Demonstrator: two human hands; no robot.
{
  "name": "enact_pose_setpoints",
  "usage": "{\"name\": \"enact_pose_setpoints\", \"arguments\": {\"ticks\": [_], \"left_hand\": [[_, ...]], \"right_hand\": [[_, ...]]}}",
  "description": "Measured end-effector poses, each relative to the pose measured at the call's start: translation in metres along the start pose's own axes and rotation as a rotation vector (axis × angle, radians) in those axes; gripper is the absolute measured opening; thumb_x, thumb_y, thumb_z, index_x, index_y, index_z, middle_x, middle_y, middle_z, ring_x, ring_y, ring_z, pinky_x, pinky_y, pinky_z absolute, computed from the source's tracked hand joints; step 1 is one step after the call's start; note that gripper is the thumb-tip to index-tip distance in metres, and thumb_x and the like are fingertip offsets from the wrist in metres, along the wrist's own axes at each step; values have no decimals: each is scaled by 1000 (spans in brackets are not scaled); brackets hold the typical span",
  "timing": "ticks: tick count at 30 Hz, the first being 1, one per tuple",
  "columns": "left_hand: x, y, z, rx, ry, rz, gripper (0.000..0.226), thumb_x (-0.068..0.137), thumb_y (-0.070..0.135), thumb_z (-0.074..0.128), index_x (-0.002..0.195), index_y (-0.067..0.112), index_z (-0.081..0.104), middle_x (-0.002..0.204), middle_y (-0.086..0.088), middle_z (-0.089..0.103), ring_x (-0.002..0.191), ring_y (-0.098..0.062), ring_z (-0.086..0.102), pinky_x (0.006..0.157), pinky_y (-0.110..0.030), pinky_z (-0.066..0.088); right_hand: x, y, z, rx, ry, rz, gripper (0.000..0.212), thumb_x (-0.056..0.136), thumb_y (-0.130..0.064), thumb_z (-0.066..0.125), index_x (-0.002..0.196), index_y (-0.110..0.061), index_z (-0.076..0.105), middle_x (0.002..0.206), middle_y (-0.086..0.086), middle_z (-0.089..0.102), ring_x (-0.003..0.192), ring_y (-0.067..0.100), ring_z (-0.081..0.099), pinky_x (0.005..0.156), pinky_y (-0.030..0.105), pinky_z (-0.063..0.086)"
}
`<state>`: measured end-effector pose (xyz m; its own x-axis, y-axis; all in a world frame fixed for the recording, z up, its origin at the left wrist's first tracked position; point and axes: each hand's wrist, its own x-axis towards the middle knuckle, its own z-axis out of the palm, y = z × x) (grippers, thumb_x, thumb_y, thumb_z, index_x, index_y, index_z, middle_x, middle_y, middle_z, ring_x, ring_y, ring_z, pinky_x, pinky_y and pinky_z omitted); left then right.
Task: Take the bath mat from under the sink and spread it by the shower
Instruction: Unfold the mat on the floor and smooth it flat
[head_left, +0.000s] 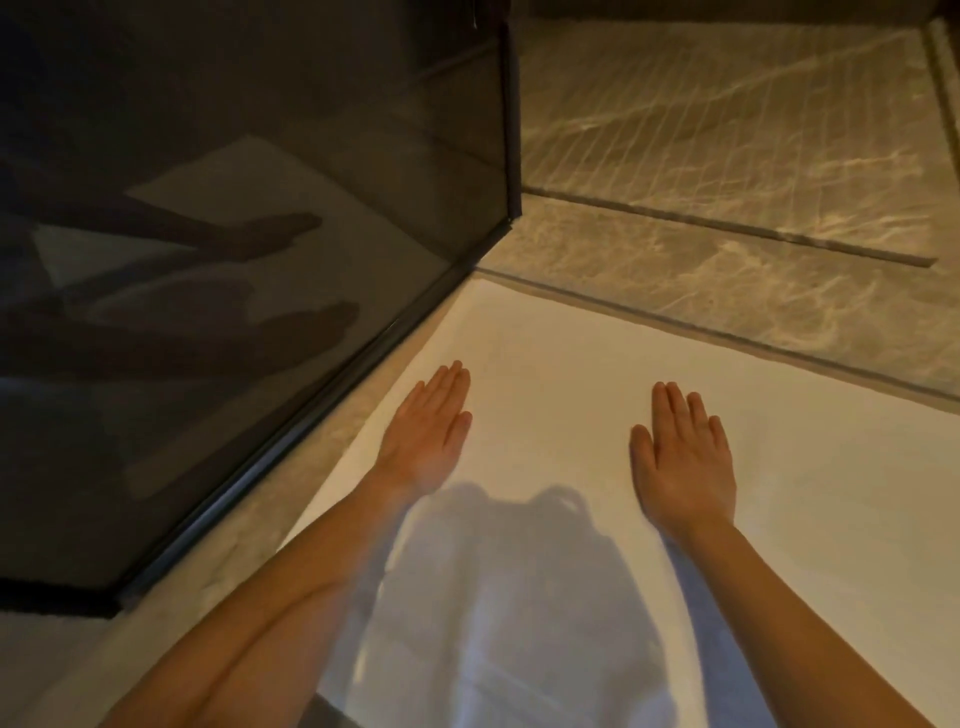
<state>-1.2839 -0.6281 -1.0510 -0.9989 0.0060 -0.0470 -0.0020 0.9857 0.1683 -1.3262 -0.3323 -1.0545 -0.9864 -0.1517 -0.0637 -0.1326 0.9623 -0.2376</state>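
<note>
We are pressing the bath mat (571, 364) flat beside the shower glass (260, 208) at ten o'clock, left hand (426, 436) and right hand (685, 462) palms-down, fingers together; we should sweep outward, chasing wrinkles.

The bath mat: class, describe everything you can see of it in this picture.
The bath mat is white, looks like soft towelling, and lies flat and unfolded on the marbled floor. Its left edge runs alongside the dark glass shower panel; its far edge nears the shower threshold. The left hand and right hand rest on it, palms down, fingers together. A shadow falls across its near part.
</note>
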Motion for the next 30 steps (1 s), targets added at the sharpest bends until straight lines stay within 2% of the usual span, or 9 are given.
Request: {"name": "enact_pose_setpoints", "arguments": {"ticks": [2, 5, 8, 11, 16, 22, 25, 28, 30], "left_hand": [[-1, -12, -8, 29, -40, -27, 56, 104, 35, 16, 155, 16, 2, 164, 1, -4, 149, -9, -8, 119, -26, -8], [8, 10, -12, 14, -21, -16, 59, 103, 38, 13, 155, 14, 0, 164, -1, -5, 149, -12, -9, 120, -29, -8], [35, 60, -4, 54, 19, 158, 59, 103, 38, 13, 155, 14, -1, 164, -1, -4, 149, -13, -8, 120, -31, -8], [69, 110, 10, 78, -8, 273, 57, 104, 33, 21, 155, 14, 5, 164, 0, 3, 150, -15, -2, 120, -33, -6], [111, 100, 11, 51, -65, 329, 60, 103, 41, 25, 156, 20, 6, 164, 4, 3, 150, -11, -1, 120, -32, -4], [128, 12, 0, 1, -1, 67, 60, 103, 43, 18, 156, 18, 4, 164, 3, -1, 149, -8, -5, 117, -27, -8], [127, -29, 0, -9, 19, 19, 60, 103, 41, 22, 156, 15, 11, 164, -1, 4, 150, -13, 1, 119, -30, -2], [126, -47, -4, -37, 16, -64, 58, 104, 37, 25, 155, 12, 13, 164, -3, 7, 150, -15, 4, 121, -36, 7], [122, -37, -12, 30, -5, -87, 59, 104, 37, 21, 155, 10, 9, 164, -5, 5, 150, -16, 2, 121, -39, 7]], "right_hand": [[0, -1, -3, -9, -8, -1, 61, 102, -41, 15, 157, -15, 2, 165, 0, 1, 151, 19, -3, 123, 38, 1], [-3, -5, -7, -34, -34, 18, 61, 102, -40, 15, 156, -14, 1, 165, 1, 0, 151, 20, -4, 122, 39, 2], [9, -22, -10, -37, -9, 54, 62, 102, -38, 18, 156, -13, 3, 165, 4, 2, 151, 22, -1, 122, 41, 2], [38, -46, -10, -29, 37, -9, 60, 103, -36, 17, 156, -13, 3, 165, 4, 2, 151, 22, -1, 122, 39, 0], [67, -40, 5, -44, 6, 2, 62, 101, -42, 9, 156, -15, -1, 165, 2, -1, 151, 19, -4, 122, 39, 0], [67, -39, 11, -30, 23, -8, 64, 100, -44, 9, 156, -16, 0, 165, 2, 0, 151, 20, -3, 123, 39, 1], [67, -39, 9, -31, 12, -6, 63, 100, -43, 12, 156, -16, 0, 165, 2, -1, 151, 20, -3, 123, 39, 0], [66, -40, 8, -34, 21, -8, 63, 101, -43, 12, 156, -16, 0, 165, 1, -1, 151, 20, -3, 123, 39, 1], [67, -39, 8, -37, 15, -12, 63, 101, -43, 12, 157, -16, 1, 165, 2, 0, 151, 20, -3, 123, 39, 1]]}}
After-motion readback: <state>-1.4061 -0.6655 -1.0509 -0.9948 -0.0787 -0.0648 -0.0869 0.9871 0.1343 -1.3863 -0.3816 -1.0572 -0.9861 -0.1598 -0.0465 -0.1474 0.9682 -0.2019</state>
